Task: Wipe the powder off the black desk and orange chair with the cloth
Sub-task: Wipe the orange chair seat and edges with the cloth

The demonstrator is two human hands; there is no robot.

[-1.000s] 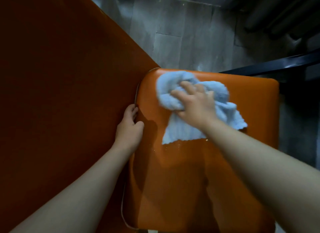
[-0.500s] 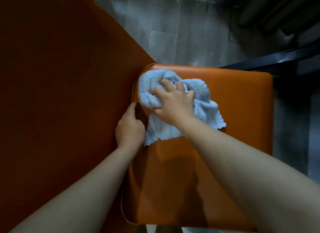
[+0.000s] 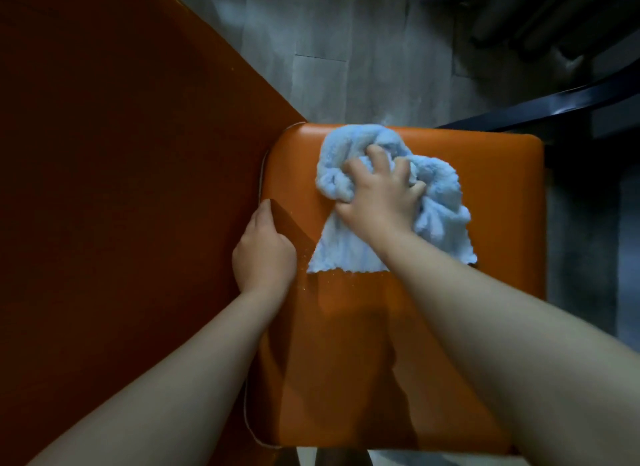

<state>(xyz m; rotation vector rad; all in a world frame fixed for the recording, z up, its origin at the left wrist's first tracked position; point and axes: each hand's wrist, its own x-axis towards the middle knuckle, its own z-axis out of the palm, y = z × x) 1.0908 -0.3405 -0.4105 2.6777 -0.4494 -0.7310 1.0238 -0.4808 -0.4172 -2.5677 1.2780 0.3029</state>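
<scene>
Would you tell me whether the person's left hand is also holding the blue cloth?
No, only the right hand grips the cloth; the left hand is apart from it, at the seat edge of the orange chair.

The right grip (image 3: 379, 195) clutched the blue cloth (image 3: 440, 202) on the orange chair seat (image 3: 502, 223); the left grip (image 3: 265, 254) rested at the seat's edge beside it, fingers hidden.

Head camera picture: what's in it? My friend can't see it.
A right hand grips a bunched light blue cloth on an orange chair seat. The left hand holds the seat's left edge. Grey floor tiles and a black desk edge lie beyond.
</scene>
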